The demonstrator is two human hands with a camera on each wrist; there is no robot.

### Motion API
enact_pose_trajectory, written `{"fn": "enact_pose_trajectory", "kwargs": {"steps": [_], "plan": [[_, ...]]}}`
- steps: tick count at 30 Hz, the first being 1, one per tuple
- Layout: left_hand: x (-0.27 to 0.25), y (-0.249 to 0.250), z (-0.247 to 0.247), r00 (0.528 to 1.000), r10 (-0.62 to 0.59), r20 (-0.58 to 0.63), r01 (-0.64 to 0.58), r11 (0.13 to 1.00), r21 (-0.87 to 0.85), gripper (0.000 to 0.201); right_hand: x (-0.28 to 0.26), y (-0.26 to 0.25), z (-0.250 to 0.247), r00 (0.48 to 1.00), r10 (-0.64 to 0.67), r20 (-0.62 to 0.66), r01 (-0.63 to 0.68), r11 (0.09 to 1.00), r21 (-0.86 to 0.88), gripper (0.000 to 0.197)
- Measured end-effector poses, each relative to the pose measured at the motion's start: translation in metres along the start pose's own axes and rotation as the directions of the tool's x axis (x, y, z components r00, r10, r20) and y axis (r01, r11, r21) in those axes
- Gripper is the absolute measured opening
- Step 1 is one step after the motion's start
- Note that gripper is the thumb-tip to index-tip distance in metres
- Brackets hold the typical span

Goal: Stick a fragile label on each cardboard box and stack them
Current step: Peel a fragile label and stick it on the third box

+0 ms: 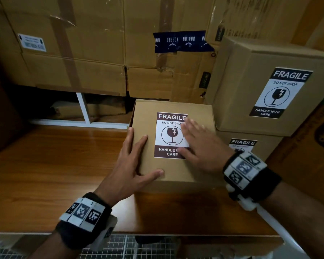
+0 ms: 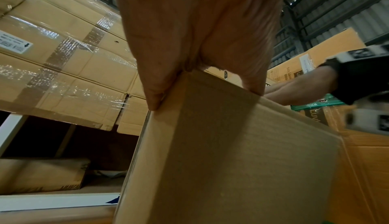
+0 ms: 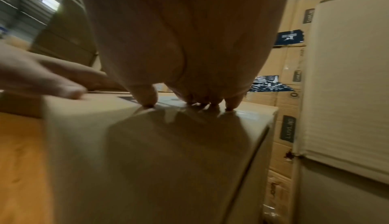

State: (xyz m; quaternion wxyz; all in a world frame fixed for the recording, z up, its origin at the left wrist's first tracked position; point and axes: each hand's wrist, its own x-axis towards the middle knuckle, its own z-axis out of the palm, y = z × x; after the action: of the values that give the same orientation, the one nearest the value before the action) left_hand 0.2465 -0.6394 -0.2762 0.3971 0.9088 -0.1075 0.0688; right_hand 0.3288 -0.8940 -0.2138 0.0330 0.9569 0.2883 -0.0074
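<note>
A small cardboard box [image 1: 148,116] stands on the wooden table [image 1: 54,165], a fragile label [image 1: 168,135] on its top face. My left hand [image 1: 138,161] rests flat on the box's near-left corner, fingers straight, thumb along the near edge; the left wrist view shows this left hand [image 2: 200,44] over the corner of the box [image 2: 231,144]. My right hand [image 1: 195,143] lies flat on the label's right half, covering part of its print. Seen from the right wrist, the right hand's fingertips [image 3: 147,101] press on the label [image 3: 168,102].
Two labelled boxes are stacked right of the small box, the upper box [image 1: 251,81] on the lower box [image 1: 269,144]. Large taped cartons [image 1: 82,43] form a wall behind. A white frame [image 1: 82,107] stands at the table's back. Wire mesh [image 1: 120,245] shows below the front edge.
</note>
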Motion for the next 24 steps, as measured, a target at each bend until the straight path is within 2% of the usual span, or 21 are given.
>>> {"fn": "enact_pose_trajectory", "kwargs": {"steps": [4,8,11,13,15,17,19,21,24], "plan": [[0.000,-0.001,0.000,1.000,0.026,-0.013,-0.026,1.000,0.009,0.117,-0.028,-0.024,0.014,0.981,-0.195,-0.005,0.195,0.981,0.007,0.072],[0.000,-0.001,0.000,0.999,0.034,-0.027,-0.033,0.999,0.024,0.115,-0.024,-0.041,0.017,0.953,-0.292,-0.076,0.298,0.950,0.089,0.063],[0.000,-0.001,-0.001,1.000,0.016,-0.025,-0.016,1.000,-0.004,0.117,-0.049,-0.028,0.021,0.948,-0.276,-0.158,0.299,0.943,0.149,0.049],[-0.001,0.000,-0.001,0.999,0.021,-0.028,-0.022,1.000,-0.023,0.117,-0.071,-0.008,0.020,0.947,-0.170,-0.274,0.222,0.960,0.172,0.035],[-0.003,0.003,0.000,0.999,0.012,-0.044,-0.014,0.999,-0.034,0.122,-0.083,0.012,0.019,0.935,0.009,-0.355,0.069,0.976,0.205,0.043],[-0.004,0.004,-0.001,0.997,-0.039,-0.072,0.037,0.999,-0.037,0.141,-0.084,0.026,0.023,0.907,0.181,-0.381,-0.078,0.959,0.271,0.061],[-0.005,0.005,-0.007,0.993,-0.091,-0.073,0.089,0.995,-0.034,0.159,-0.080,0.030,0.031,0.923,0.292,-0.252,-0.179,0.904,0.389,0.095],[-0.007,0.006,-0.015,0.993,-0.121,-0.015,0.120,0.991,-0.065,0.166,-0.078,0.027,0.039,0.944,0.299,-0.141,-0.181,0.825,0.535,0.114],[-0.012,0.006,-0.024,0.995,-0.104,0.014,0.104,0.992,-0.064,0.163,-0.073,0.020,0.046,0.954,0.245,-0.175,-0.089,0.785,0.613,0.120]]}}
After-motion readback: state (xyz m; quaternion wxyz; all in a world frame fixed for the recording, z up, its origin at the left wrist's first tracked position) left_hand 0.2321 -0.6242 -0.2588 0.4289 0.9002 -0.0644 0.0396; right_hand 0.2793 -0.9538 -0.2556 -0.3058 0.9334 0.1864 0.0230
